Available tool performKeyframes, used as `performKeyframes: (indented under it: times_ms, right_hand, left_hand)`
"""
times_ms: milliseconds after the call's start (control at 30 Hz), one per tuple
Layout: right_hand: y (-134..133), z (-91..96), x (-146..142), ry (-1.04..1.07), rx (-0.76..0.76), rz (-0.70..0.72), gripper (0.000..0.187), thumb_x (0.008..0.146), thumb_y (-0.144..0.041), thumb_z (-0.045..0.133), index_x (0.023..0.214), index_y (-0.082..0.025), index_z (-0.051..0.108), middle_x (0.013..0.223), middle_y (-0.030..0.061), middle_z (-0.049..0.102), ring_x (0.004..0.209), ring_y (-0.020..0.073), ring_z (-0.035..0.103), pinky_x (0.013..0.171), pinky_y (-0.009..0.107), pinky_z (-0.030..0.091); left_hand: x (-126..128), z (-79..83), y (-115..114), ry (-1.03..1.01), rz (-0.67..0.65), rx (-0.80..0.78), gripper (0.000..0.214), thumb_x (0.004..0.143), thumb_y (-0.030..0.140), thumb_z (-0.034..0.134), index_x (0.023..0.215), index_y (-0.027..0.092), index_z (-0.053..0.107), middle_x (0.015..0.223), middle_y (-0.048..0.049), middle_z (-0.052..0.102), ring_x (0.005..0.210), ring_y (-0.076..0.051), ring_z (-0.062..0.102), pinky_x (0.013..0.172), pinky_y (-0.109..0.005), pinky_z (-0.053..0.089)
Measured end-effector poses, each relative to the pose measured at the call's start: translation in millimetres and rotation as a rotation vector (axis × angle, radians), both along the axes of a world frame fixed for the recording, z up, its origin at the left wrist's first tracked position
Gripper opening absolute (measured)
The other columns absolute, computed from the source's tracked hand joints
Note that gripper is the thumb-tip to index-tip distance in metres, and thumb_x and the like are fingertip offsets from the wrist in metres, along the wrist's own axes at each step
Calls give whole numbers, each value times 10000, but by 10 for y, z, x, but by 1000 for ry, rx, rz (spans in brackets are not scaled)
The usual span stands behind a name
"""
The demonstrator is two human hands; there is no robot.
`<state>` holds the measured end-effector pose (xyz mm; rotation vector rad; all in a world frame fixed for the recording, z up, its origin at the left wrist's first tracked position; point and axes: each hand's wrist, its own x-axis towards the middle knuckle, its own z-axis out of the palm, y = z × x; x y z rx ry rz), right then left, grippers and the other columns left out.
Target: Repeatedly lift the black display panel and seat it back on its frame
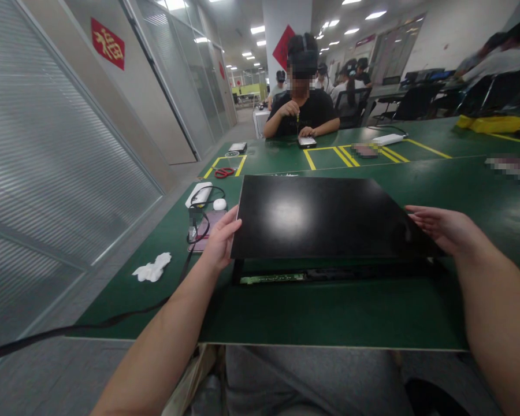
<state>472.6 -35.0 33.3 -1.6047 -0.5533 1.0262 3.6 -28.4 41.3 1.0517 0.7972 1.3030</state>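
A black, glossy display panel [312, 219] is raised and tilted over the green table, with a ceiling-light glare on its face. My left hand [219, 240] grips its left edge, the thumb lying along the front. At the right edge, my right hand [448, 231] holds the panel with its fingers fairly straight; some fingertips are hidden. Below the panel's near edge lies a dark frame [351, 273] with a strip of green circuit board [271, 279] showing. The panel covers most of that frame.
Left of the panel lie crumpled white tissue [152, 268], a phone [205, 228], a white earbud case [219, 204], a white power bank [198, 195] and a black cable. Red scissors [224, 173] rest farther back. Across the table [329, 320], a person [303, 110] works on a small device.
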Motion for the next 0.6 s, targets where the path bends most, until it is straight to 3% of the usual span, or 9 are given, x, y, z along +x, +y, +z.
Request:
performKeyframes:
  times_ms: [200, 333, 600]
  right_hand:
    - [19, -65, 31, -197, 101, -144, 317, 621, -23, 599, 893, -162, 685, 666, 70, 682, 495, 104, 567, 399, 165, 391]
    - [-24, -32, -53, -343, 56, -192, 315, 613, -28, 584, 871, -170, 697, 634, 56, 674, 508, 112, 580, 404, 166, 378]
    - [-11, -23, -119, -417, -35, -125, 242, 640, -69, 589, 838, -162, 693, 628, 69, 672, 515, 128, 586, 449, 206, 418]
  left_hand:
    - [46, -4, -36, 11, -28, 19, 639, 668, 311, 817, 1277, 191, 665, 1258, -97, 720, 1315, -345, 569, 1087, -455, 472]
    - [69, -11, -48, 17, -38, 4, 641, 665, 305, 823, 1278, 196, 668, 1256, -95, 722, 1322, -346, 563, 1088, -454, 472]
    - [44, -55, -2, 26, -21, -40, 613, 675, 300, 801, 1261, 166, 680, 1231, -104, 732, 1271, -362, 598, 1044, -448, 497]
